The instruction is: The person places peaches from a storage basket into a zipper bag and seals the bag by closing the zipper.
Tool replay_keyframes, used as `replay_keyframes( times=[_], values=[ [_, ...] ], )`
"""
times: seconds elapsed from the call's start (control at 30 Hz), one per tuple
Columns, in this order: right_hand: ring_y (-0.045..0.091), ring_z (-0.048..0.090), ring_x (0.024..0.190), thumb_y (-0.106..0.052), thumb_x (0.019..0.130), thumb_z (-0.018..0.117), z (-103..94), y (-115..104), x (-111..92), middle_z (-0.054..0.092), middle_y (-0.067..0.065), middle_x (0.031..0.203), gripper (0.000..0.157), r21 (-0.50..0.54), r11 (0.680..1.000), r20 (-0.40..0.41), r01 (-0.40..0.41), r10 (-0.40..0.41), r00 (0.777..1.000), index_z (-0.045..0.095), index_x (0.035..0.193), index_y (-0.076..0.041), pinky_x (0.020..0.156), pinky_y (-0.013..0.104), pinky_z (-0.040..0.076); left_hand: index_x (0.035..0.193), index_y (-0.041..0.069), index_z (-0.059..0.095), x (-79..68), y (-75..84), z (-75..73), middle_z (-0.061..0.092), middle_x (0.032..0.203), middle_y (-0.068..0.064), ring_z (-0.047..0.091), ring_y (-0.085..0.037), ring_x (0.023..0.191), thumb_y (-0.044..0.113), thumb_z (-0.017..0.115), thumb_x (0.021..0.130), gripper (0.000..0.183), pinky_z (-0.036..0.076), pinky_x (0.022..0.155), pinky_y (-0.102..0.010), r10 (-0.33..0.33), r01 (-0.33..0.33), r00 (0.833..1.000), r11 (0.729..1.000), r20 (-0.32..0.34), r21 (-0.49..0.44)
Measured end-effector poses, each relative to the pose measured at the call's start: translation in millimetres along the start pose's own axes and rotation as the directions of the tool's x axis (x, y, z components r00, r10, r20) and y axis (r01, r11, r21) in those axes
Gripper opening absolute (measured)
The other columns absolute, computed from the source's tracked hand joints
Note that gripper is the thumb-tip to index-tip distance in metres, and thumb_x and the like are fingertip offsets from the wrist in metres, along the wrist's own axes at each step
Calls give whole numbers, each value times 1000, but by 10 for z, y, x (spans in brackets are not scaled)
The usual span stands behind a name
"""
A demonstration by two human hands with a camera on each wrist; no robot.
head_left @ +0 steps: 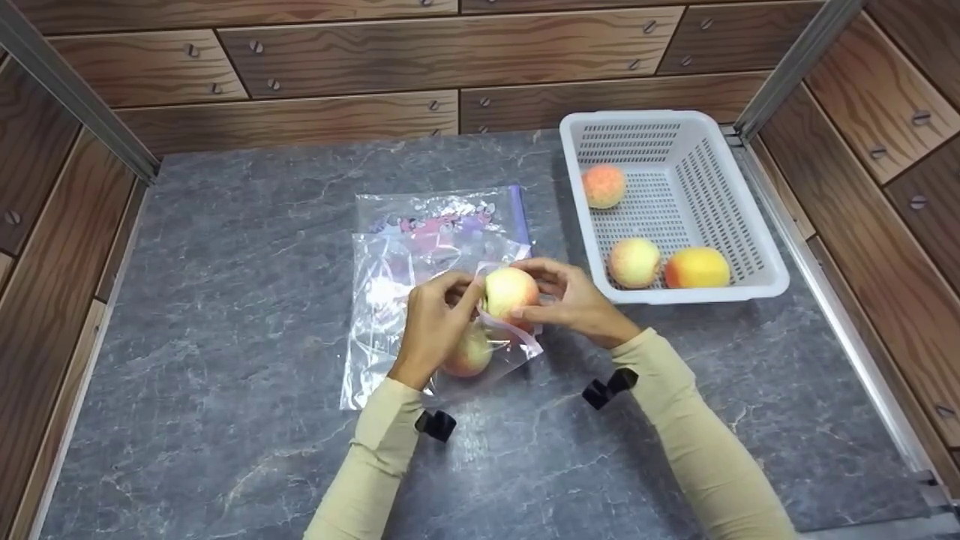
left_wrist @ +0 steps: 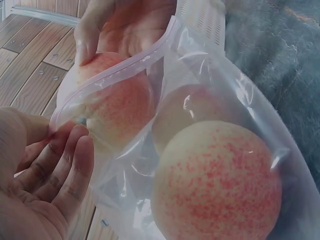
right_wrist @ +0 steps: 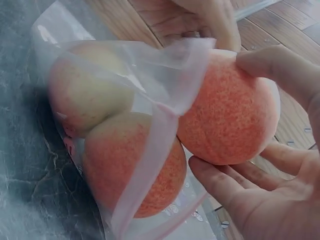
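My right hand [head_left: 576, 306] holds a yellow-red peach [head_left: 511, 289] between thumb and fingers at the mouth of a clear zip bag [head_left: 375, 315]. Part of the peach sits behind the bag's pink rim [left_wrist: 117, 75] in the left wrist view. With thumb and fingertips my left hand [head_left: 437, 319] pinches that rim on the other side. Two more peaches lie inside the bag; one pale peach [right_wrist: 90, 92] and one redder peach [right_wrist: 132, 165] show through the plastic in the right wrist view.
Partly under the clear bag lies another bag with a purple edge [head_left: 518, 214] and printed pink figures. A white perforated basket [head_left: 765, 247] at right contains a peach [head_left: 604, 185], a paler peach [head_left: 634, 262] and a yellow-orange mango [head_left: 697, 268]. Wood-patterned walls [head_left: 450, 52] surround the grey marbled table [head_left: 225, 337].
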State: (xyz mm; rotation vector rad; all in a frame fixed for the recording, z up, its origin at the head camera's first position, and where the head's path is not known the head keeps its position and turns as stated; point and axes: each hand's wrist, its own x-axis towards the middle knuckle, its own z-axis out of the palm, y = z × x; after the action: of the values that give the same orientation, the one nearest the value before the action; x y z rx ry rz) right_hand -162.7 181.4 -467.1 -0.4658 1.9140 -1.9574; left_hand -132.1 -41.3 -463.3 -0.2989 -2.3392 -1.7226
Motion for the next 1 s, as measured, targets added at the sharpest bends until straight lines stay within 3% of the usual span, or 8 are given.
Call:
replay_keyframes(
  times=[0.27, 0.4, 0.6, 0.8, 1.0],
  values=[
    [31, 60, 122, -3, 83, 81, 54, 30, 6, 56, 19, 136, 64, -54, 998, -51, -40, 37, 998, 50, 138, 6, 102, 39, 52, 90, 0, 75, 12, 9, -8, 71, 74, -5, 63, -11, 61, 11, 69, 97, 14, 56, 56, -25, 1, -1, 1000, 1000, -3, -9],
    [30, 59, 123, -11, 91, 75, 47, 76, 18, 57, 17, 137, 61, -93, 994, -24, -58, 56, 998, 48, 144, -1, 101, 39, 52, 90, 0, 74, 12, 8, -14, 72, 76, -5, 63, -12, 62, 12, 69, 97, 15, 56, 57, -24, 1, -1, 1000, 1000, -1, -15],
    [28, 56, 125, -16, 99, 66, 53, 134, 37, 55, 17, 138, 57, -53, 996, 44, -70, 72, 996, 42, 150, -7, 102, 37, 50, 91, -1, 74, 19, 10, -11, 72, 77, -6, 64, -13, 62, 11, 69, 97, 14, 57, 57, -25, 1, -1, 1000, 1000, 8, -18],
    [28, 52, 128, -21, 102, 60, 61, 158, 63, 51, 18, 143, 57, -74, 993, 40, -90, 93, 995, 38, 152, -5, 105, 38, 47, 90, 0, 74, 22, 6, -7, 72, 76, -5, 64, -12, 62, 11, 69, 97, 14, 57, 57, -25, 9, -9, 1000, 1000, 7, -8],
    [27, 56, 119, -23, 105, 53, 70, 167, 67, 52, 17, 138, 50, -82, 992, 31, -99, 102, 994, 39, 149, -5, 99, 37, 49, 91, 1, 75, 20, 6, 2, 72, 75, -4, 64, -11, 62, 13, 69, 97, 14, 57, 58, -26, 10, -9, 1000, 1000, 11, -12]
  ],
)
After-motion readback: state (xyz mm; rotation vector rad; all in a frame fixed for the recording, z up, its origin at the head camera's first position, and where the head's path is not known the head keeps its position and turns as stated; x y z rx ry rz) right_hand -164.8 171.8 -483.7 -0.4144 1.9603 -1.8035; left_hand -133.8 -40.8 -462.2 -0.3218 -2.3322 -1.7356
